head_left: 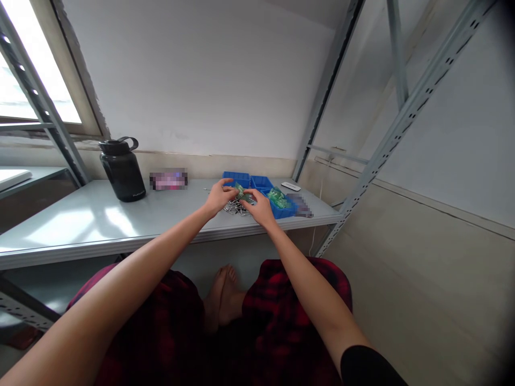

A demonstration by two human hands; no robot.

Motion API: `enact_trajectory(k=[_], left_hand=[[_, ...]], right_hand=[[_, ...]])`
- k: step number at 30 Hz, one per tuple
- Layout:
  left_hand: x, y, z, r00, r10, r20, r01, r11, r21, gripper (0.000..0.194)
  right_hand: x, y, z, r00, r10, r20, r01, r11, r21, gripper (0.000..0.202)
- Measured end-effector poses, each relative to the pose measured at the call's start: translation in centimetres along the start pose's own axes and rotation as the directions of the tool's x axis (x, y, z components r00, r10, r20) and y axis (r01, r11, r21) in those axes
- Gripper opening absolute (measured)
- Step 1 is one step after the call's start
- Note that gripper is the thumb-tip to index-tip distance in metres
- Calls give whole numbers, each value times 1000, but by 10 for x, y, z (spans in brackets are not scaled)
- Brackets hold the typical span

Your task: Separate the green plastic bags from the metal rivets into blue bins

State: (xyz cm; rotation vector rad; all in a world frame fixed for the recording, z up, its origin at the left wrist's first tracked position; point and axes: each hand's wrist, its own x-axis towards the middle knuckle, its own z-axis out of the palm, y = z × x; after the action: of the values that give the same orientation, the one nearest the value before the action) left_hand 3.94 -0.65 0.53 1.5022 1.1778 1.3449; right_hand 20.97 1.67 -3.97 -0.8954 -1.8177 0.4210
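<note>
My left hand (218,197) and my right hand (260,207) meet over a small pile of metal pins (236,207) on the grey shelf (120,220). Between their fingertips they pinch a small green part (240,191), which looks like a circuit board. Just behind my hands stand blue plastic bins (237,177); the bin on the right (284,210) holds more green parts (277,197). How the fingers grip the part is too small to make out clearly.
A black water jug (122,169) stands at the back left of the shelf. A white flat device (290,186) lies behind the bins. Grey perforated rack uprights (402,115) rise on the right. My knees in red plaid and bare feet (223,300) sit below the shelf.
</note>
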Motion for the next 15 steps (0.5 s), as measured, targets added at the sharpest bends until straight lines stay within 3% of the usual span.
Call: enact_trajectory(k=[3,7,11,15], left_hand=[[1,-1,-1,999,24,27,-25,999,26,47],[1,-1,2,990,92,107,-104,988,118,25],[-1,2,7,976,141,167,-168,971,167,24],[2,2,8,986,165,26,-166,964,209,25]], right_hand=[[-2,-8,0,997,67,29,-68,997,46,36],[-1,-8,6,977,211,19,-209,942,264,45],[3,1,10,937,350,6,-320,851,416,51],[8,4,9,912,411,-15,-352,800,486,45]])
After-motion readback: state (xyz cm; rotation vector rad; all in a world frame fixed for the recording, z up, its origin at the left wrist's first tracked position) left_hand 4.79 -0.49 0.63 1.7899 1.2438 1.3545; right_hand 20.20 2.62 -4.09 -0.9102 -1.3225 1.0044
